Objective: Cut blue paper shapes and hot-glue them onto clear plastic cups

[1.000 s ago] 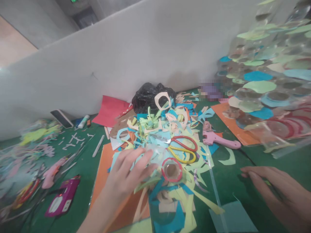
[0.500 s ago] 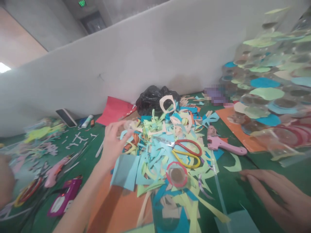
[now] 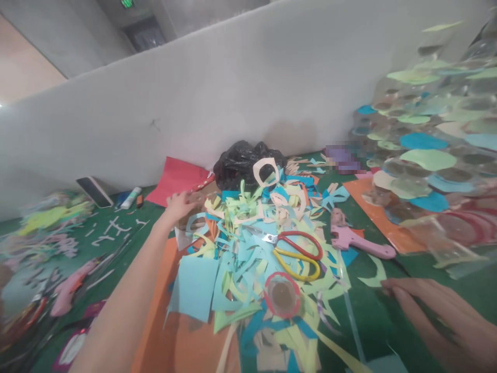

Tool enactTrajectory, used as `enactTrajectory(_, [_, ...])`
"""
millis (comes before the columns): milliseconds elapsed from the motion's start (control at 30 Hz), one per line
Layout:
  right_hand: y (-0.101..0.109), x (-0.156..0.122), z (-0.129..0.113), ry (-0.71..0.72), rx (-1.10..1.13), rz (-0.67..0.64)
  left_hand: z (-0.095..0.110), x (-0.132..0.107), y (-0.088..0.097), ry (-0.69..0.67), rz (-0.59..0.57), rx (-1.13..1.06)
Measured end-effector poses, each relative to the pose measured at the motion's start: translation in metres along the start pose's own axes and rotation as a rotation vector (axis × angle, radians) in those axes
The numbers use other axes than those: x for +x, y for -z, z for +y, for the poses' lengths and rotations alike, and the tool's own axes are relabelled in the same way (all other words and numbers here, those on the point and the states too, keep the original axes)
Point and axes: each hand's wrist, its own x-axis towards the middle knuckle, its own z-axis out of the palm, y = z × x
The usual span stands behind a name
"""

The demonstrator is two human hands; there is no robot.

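Note:
My left hand (image 3: 182,204) reaches to the left rear of a heap of paper scraps (image 3: 252,217), its fingers stretched out; I see nothing held, though the fingertips blur. Close below that hand lies a pale blue paper ring (image 3: 196,225). My right hand (image 3: 438,311) rests low on the right, fingers loosely extended and holding nothing visible. Its fingertips are by a light green paper crescent (image 3: 376,273); contact is unclear. Scissors (image 3: 297,251) with red and yellow handles lie on the heap. Nearer me is a round piece with a red paper rim (image 3: 282,295).
A pink glue gun (image 3: 361,243) lies right of the heap, before a stack of clear cups (image 3: 430,176) with paper discs. Behind sits a black plastic bag (image 3: 248,163). Left are a phone (image 3: 95,191), another pink glue gun (image 3: 73,287) and blurred scissors (image 3: 29,316).
My left hand has drawn back slightly left, and the small clear item by its fingertips no longer shows there. The view has shifted a little; my right hand stays by the crescent.

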Motion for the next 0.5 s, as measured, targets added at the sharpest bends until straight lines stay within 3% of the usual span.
enactTrajectory(100, [0.007, 0.01, 0.001, 0.121, -0.06, -0.073, 0.015, -0.022, 0.013, -0.032, 0.036, 0.028])
enactTrajectory(200, [0.009, 0.033, -0.003, 0.228, -0.149, -0.068, 0.04, -0.069, 0.041, -0.157, 0.141, 0.04])
enactTrajectory(333, [-0.005, 0.062, -0.005, 0.333, -0.385, -0.085, 0.078, -0.155, 0.071, -0.218, 0.021, -0.07])
enactTrajectory(433, [-0.022, 0.073, 0.003, 0.362, -0.484, -0.152, 0.096, -0.212, 0.073, -0.182, -0.05, -0.152])
enactTrajectory(500, [-0.032, 0.075, 0.012, 0.371, -0.509, -0.162, 0.1, -0.24, 0.069, -0.088, -0.054, -0.207])
